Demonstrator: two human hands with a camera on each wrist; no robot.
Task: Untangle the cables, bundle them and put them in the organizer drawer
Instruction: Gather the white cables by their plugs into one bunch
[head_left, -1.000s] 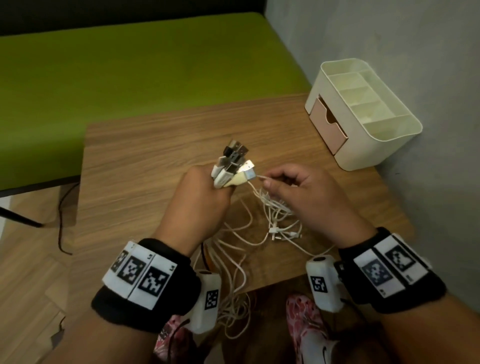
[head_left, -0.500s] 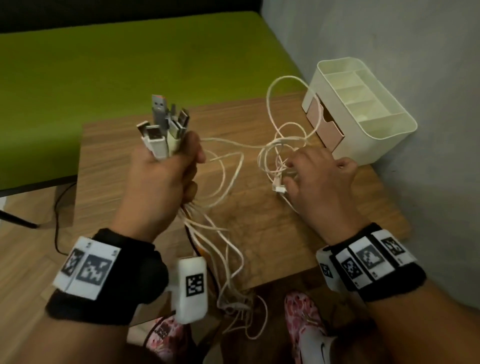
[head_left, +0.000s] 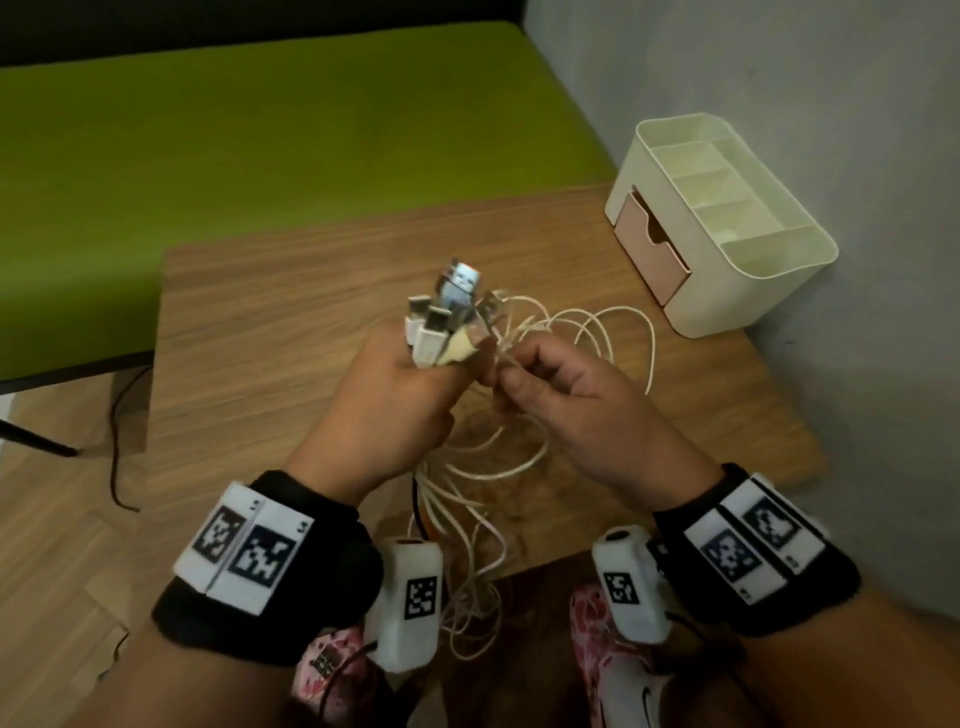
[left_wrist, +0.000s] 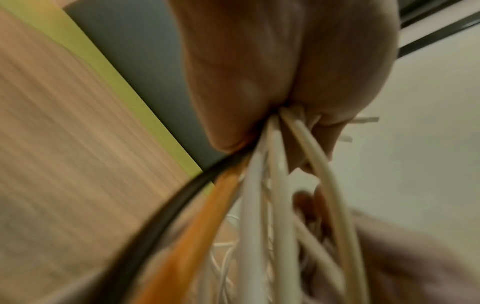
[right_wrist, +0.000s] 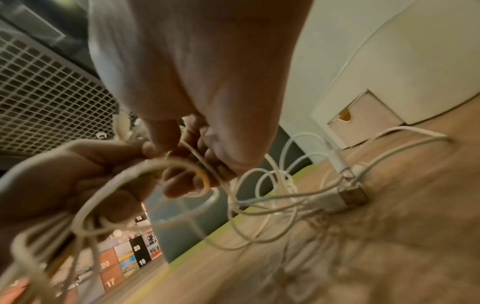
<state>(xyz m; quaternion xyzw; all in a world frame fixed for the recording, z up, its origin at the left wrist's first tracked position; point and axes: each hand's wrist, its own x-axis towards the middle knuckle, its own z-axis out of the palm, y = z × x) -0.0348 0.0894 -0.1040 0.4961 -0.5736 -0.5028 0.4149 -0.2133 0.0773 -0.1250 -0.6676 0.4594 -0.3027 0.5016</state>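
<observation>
The table (head_left: 291, 332) is wood with a streaky grain and a dull top. The cables (head_left: 524, 462) are smooth white plastic, and their plugs (head_left: 460, 283) have shiny metal tips. One cable (left_wrist: 202, 232) is orange and one (left_wrist: 145, 232) is black. The organizer (head_left: 779, 270) is smooth cream plastic with a pink drawer (head_left: 649, 244).

Table (head_left: 270, 332): brown wood grain, streaked.
Cables (head_left: 519, 457): mostly white to cream; one orange (left_wrist: 197, 230), one black (left_wrist: 161, 211) among them. Plug ends (head_left: 447, 312): white shells, silver metal tips.
Organizer (head_left: 748, 291), at table's far right corner: cream body; drawer (head_left: 649, 244): dusty pink front.
Beyond table's far edge: flat lime-green surface (head_left: 260, 130).
Wall (head_left: 831, 78), right of table: grey.
Wristbands (head_left: 270, 587): black, with white tags bearing black square-code patterns.
</observation>
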